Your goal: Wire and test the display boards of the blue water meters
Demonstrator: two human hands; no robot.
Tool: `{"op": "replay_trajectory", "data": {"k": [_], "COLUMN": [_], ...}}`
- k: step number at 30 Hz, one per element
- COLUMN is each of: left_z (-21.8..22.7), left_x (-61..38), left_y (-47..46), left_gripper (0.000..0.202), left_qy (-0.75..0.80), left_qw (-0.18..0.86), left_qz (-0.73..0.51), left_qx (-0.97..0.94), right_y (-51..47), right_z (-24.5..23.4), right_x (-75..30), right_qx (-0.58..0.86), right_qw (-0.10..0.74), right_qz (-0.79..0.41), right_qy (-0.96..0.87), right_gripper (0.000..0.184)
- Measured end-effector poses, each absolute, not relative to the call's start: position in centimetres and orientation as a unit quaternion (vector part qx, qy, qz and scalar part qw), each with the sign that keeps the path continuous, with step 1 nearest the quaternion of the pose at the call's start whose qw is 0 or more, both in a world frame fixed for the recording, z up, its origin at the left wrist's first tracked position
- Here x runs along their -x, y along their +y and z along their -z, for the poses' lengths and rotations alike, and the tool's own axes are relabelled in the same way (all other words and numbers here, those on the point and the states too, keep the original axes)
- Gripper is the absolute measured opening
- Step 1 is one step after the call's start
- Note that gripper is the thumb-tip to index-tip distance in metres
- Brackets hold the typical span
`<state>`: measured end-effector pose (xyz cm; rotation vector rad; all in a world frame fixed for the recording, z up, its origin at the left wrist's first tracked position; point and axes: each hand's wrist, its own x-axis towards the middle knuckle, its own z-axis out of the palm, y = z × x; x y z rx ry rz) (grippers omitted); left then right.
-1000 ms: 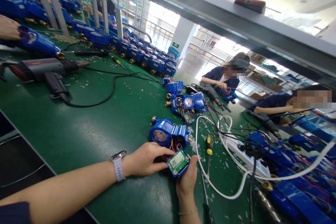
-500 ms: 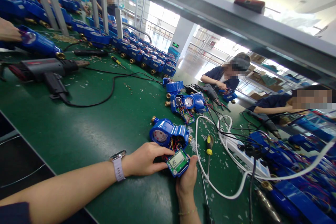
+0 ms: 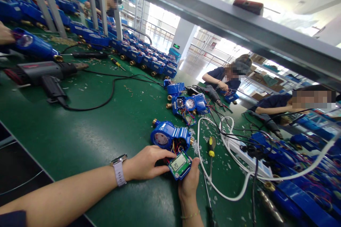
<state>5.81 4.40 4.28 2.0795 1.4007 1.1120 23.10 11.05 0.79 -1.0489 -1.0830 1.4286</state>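
Between my two hands is a small display module (image 3: 179,165), a green circuit board with a lit grey LCD in a blue case. My left hand (image 3: 149,163), with a watch on its wrist, pinches the module's left edge between thumb and fingers. From below and the right, my right hand (image 3: 189,181) grips the same module, thumb along its right edge. Coloured wires (image 3: 176,146) run from the module into the open housing of a blue water meter (image 3: 166,134) lying just beyond it, with a round dial and brass ends.
A yellow-black screwdriver (image 3: 211,146), a white cable (image 3: 200,149) and a power strip (image 3: 247,158) lie to the right. Another opened meter (image 3: 190,103) sits farther back. At left is a heat gun (image 3: 45,74) beside a co-worker's hand (image 3: 5,34). A metal shelf beam (image 3: 186,10) crosses overhead.
The view has shifted very slightly. Both hands keep their hold on the display module, and the co-worker's hand and meter at far left sit slightly farther left in view.
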Motion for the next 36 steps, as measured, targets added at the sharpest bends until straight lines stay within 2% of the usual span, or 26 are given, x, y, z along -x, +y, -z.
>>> {"op": "replay_trajectory", "data": {"k": [6,12,15,18,23,28,33,36], "left_z": [-3.7,-2.4,-2.2,-2.3,-2.5,-2.4,-1.6,-1.2], "left_x": [-6.2,-7.2,-7.3,-7.1,-6.9,-6.5,-5.9,-5.7], "left_y": [4.4,5.3,5.6,5.7,5.6,5.3,5.3,5.3], "left_gripper": [0.041,0.083,0.091,0.086,0.080,0.076,0.066,0.063], "left_qy": [0.498,0.501,0.497,0.486,0.469,0.476,0.471,0.472], "left_qw": [0.248,0.359,0.401,0.437,0.480,0.481,0.452,0.423], "left_qz": [-0.416,-0.416,-0.394,-0.395,-0.400,-0.392,-0.400,-0.406], "left_qx": [-0.719,-0.669,-0.661,-0.646,-0.624,-0.623,-0.643,-0.659], "right_y": [11.0,10.8,9.8,8.3,5.1,1.7,0.0,-0.2], "right_z": [-0.6,-0.8,-2.0,-3.4,-3.0,-0.2,0.8,0.9], "right_x": [-23.2,-23.1,-23.7,-25.9,-32.8,-36.7,-35.4,-34.9], "right_qx": [0.429,0.436,0.450,0.491,0.614,0.664,0.673,0.680], "right_qw": [0.506,0.521,0.512,0.499,0.443,0.370,0.362,0.368], "right_qz": [-0.578,-0.505,-0.430,-0.320,-0.154,-0.116,-0.077,-0.062], "right_qy": [-0.475,-0.533,-0.592,-0.639,-0.635,-0.640,-0.641,-0.631], "right_gripper": [0.067,0.066,0.062,0.046,0.049,0.036,0.030,0.033]}}
